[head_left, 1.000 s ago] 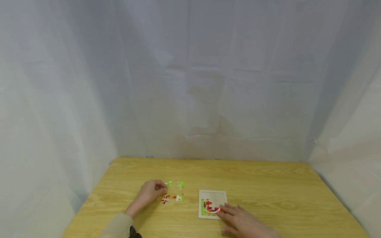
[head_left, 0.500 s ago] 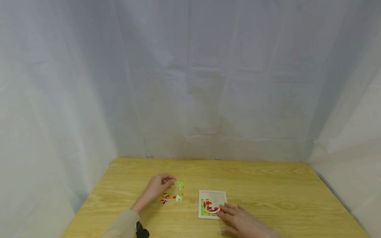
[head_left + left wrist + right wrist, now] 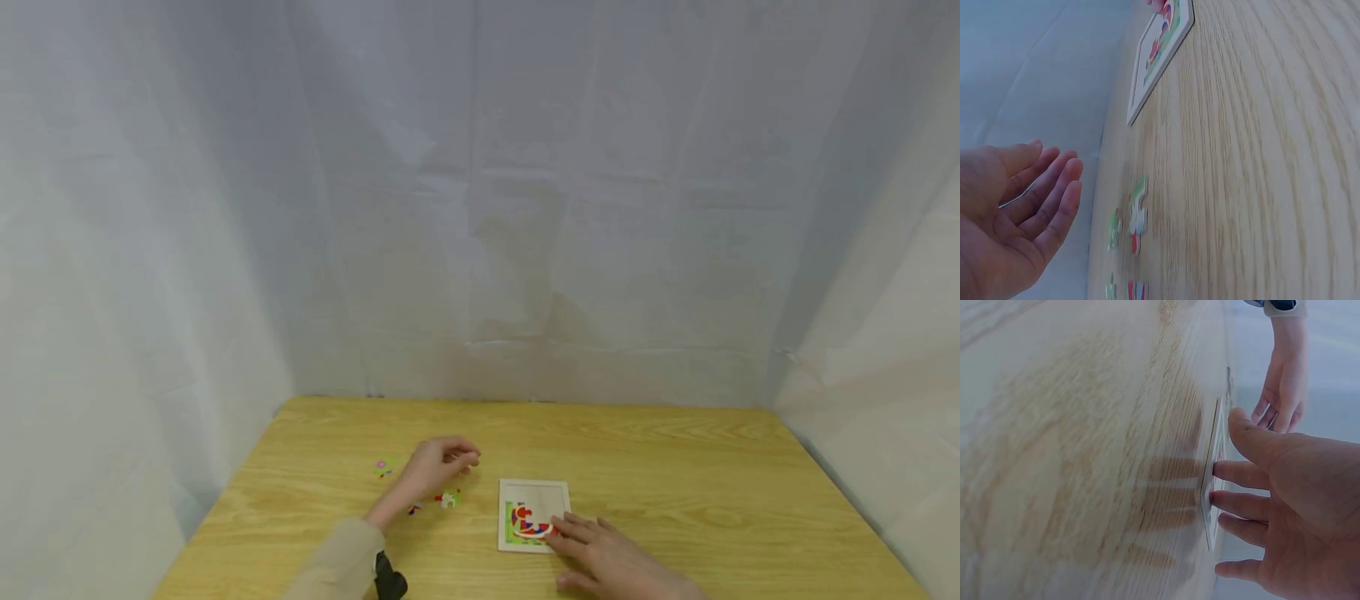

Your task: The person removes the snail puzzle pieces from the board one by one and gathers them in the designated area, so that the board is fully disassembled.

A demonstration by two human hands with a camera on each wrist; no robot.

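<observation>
My left hand point(image 3: 441, 465) hovers over the jigsaw pieces left of the puzzle tray. In the left wrist view its fingers point(image 3: 1054, 215) are loosely bent, with nothing seen between them and the thumb. Below it lie a white-green-red piece point(image 3: 1138, 212), a green piece point(image 3: 1114, 230) and a red-blue piece point(image 3: 1137, 291). My right hand point(image 3: 611, 554) lies with spread fingers at the lower right of the light wooden puzzle tray point(image 3: 534, 486); its fingertips touch the tray's edge or the pieces there. Red, blue and green joined pieces point(image 3: 525, 527) fill the tray's lower left part.
A pink-dotted piece point(image 3: 382, 465) lies at the far left of the loose pieces. The wood-grain table point(image 3: 675, 467) runs back to a pale curtain point(image 3: 525, 250), with more curtain on both sides.
My left hand has moved rightward over the loose pieces. It uncovers a pink-dotted piece at the left and now hides the green piece at the upper right. The right hand and tray stay nearly still.
</observation>
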